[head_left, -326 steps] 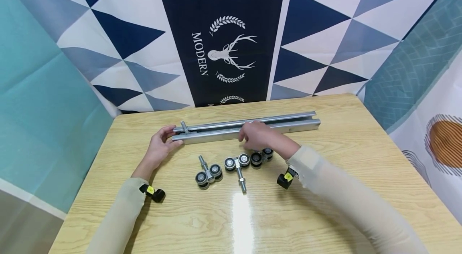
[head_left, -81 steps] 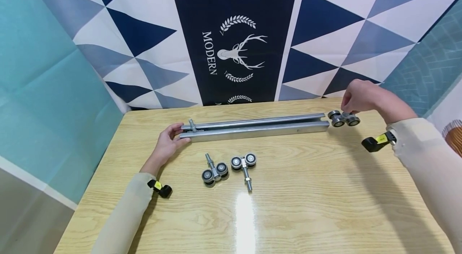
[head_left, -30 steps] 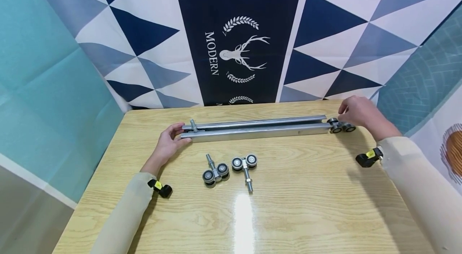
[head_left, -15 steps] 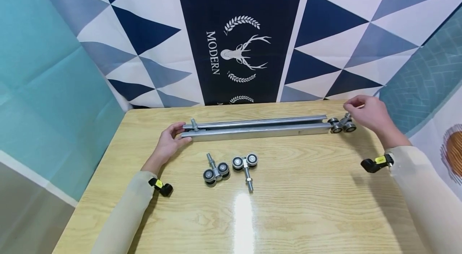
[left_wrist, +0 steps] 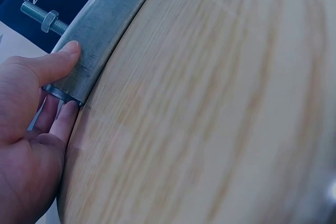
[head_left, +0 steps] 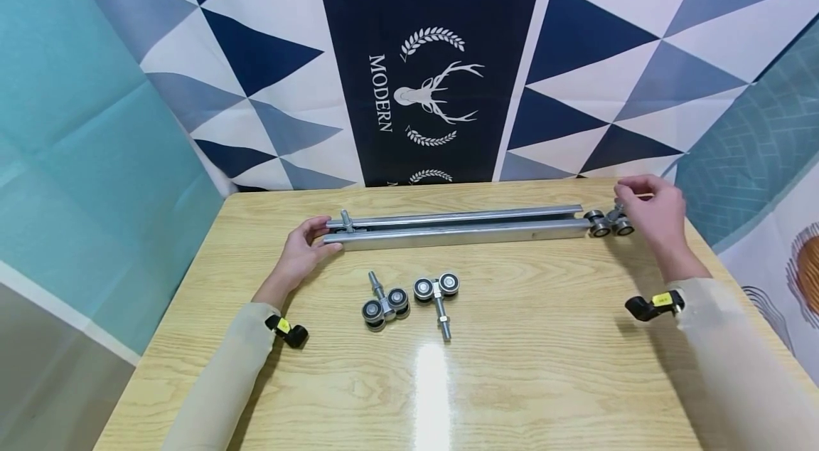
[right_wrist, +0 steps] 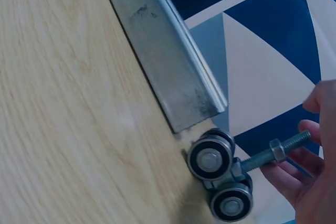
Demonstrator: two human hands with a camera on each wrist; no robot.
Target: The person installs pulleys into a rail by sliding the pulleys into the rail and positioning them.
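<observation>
A steel sliding-door track [head_left: 461, 229], a U-shaped channel, lies along the back of the table. My left hand [head_left: 299, 252] grips its left end, thumb on the front wall. A bolt [left_wrist: 44, 18] sticks up from the channel beside that hand. At the right end stands a four-wheeled roller [right_wrist: 210, 162] on its wheels, bolt upward, its leading wheels close against the channel mouth. My right hand [head_left: 654, 213] is behind this roller; loosely bent fingers lie against the bolt's far side, and the thumb is apart from it.
Two more rollers lie on the table in front of the track: one roller [head_left: 384, 305] with its bolt pointing away, another roller [head_left: 438, 294] with its bolt toward me. A patterned cloth [head_left: 422, 67] hangs right behind the table's back edge.
My right hand has taken the third roller from the table's middle to the track's right end and lowered it there. Lately its thumb and fingers have loosened around the bolt. The left hand stays put.
</observation>
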